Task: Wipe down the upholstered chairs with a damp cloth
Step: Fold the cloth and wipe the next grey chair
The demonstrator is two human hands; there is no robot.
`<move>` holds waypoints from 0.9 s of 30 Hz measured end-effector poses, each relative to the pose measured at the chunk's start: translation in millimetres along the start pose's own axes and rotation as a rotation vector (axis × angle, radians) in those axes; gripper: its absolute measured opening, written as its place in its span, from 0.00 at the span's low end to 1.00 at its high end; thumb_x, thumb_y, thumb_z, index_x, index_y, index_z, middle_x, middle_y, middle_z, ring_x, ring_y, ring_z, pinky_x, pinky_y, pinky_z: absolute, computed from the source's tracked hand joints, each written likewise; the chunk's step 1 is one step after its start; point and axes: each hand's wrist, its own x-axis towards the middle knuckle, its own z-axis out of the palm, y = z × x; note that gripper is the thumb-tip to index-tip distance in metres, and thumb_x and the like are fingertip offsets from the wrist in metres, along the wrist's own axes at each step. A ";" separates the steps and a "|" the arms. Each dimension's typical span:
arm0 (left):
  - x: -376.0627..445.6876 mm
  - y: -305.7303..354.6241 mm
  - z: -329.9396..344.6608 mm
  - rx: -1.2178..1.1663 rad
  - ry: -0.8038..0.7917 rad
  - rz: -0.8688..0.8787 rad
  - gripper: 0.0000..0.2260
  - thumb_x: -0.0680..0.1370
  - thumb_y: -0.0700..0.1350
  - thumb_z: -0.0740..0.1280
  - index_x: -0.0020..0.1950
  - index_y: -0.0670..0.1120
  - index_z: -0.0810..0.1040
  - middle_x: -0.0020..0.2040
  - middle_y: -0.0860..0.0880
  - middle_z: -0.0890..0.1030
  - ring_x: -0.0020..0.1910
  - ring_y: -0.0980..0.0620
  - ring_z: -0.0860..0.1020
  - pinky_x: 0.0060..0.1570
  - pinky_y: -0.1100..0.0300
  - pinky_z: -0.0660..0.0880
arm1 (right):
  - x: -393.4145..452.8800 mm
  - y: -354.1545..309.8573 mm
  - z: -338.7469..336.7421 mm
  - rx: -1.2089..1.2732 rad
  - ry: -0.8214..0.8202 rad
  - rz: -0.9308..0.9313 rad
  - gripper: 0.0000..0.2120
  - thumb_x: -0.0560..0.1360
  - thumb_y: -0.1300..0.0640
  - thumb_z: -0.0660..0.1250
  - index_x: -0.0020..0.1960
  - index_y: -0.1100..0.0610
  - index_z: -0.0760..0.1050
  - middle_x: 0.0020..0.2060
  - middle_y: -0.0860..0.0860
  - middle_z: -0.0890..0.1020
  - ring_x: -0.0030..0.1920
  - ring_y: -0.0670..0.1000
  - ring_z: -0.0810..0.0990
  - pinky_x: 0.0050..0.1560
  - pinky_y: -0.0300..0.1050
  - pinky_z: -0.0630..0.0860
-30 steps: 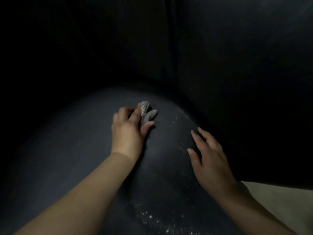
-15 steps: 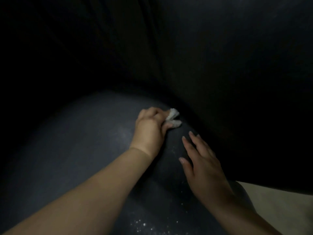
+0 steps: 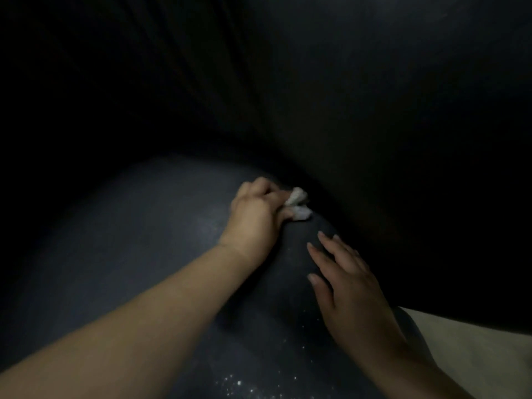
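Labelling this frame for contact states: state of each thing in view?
left hand: closed, grip on the cloth, at the seat's far edge
cloth: bunched, pale, pressed on the seat by the dark backrest
right hand: open, flat on the seat, empty
seat: dark upholstery, white specks near the bottom edge

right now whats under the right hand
The right hand lies flat, fingers spread, on the dark seat cushion. Only upholstery shows around it; whatever is beneath the palm is covered.
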 end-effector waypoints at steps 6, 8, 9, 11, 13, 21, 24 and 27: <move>40.8 -30.4 6.0 0.087 0.152 -0.307 0.10 0.75 0.48 0.67 0.51 0.46 0.84 0.48 0.42 0.76 0.50 0.39 0.73 0.51 0.57 0.71 | -7.7 5.5 -3.3 0.055 0.014 0.000 0.18 0.80 0.54 0.58 0.69 0.49 0.72 0.72 0.41 0.67 0.72 0.39 0.57 0.73 0.46 0.60; 27.8 -0.3 24.0 0.053 0.107 -0.168 0.09 0.75 0.49 0.67 0.50 0.48 0.84 0.45 0.44 0.78 0.45 0.40 0.75 0.46 0.56 0.71 | -9.0 7.6 -2.9 0.064 0.063 -0.015 0.19 0.77 0.57 0.59 0.66 0.51 0.75 0.69 0.43 0.71 0.71 0.40 0.61 0.72 0.45 0.62; 13.5 13.9 30.2 0.006 0.066 -0.076 0.10 0.75 0.51 0.67 0.50 0.49 0.85 0.44 0.45 0.79 0.43 0.42 0.75 0.44 0.59 0.69 | -9.7 8.7 -3.2 0.073 0.075 -0.023 0.19 0.76 0.58 0.59 0.65 0.52 0.76 0.68 0.45 0.73 0.70 0.41 0.63 0.71 0.45 0.63; -17.6 26.5 24.8 -0.058 -0.051 0.091 0.14 0.75 0.54 0.64 0.50 0.48 0.85 0.43 0.47 0.79 0.41 0.47 0.73 0.42 0.63 0.65 | -13.3 10.7 -4.7 0.084 0.088 -0.046 0.19 0.74 0.61 0.61 0.63 0.54 0.78 0.65 0.47 0.75 0.69 0.44 0.66 0.69 0.46 0.64; -24.9 9.6 8.0 -0.029 -0.072 0.124 0.14 0.75 0.52 0.63 0.49 0.46 0.84 0.43 0.47 0.79 0.41 0.47 0.74 0.42 0.62 0.68 | -19.1 12.2 -8.7 0.102 0.096 -0.034 0.21 0.74 0.65 0.62 0.64 0.53 0.77 0.65 0.45 0.75 0.69 0.41 0.65 0.70 0.38 0.61; -20.1 5.0 4.1 0.037 0.126 -0.180 0.10 0.77 0.41 0.69 0.57 0.45 0.82 0.52 0.43 0.76 0.51 0.56 0.70 0.53 0.66 0.68 | -37.8 19.2 -8.2 0.143 0.107 -0.014 0.24 0.73 0.68 0.62 0.67 0.53 0.74 0.67 0.43 0.72 0.71 0.34 0.58 0.70 0.29 0.54; -63.9 27.0 9.9 0.016 -0.018 0.059 0.11 0.76 0.44 0.68 0.58 0.47 0.82 0.49 0.46 0.77 0.47 0.49 0.71 0.49 0.63 0.65 | -46.3 18.0 -7.0 0.130 0.113 0.006 0.23 0.73 0.67 0.61 0.67 0.54 0.75 0.67 0.44 0.72 0.71 0.37 0.59 0.71 0.33 0.57; -61.6 5.0 -9.5 0.120 -0.060 0.136 0.07 0.76 0.39 0.68 0.52 0.45 0.83 0.48 0.45 0.77 0.47 0.46 0.73 0.49 0.58 0.69 | -60.2 17.2 -6.2 0.120 0.105 0.024 0.25 0.72 0.69 0.66 0.67 0.53 0.75 0.68 0.45 0.71 0.71 0.43 0.62 0.69 0.43 0.62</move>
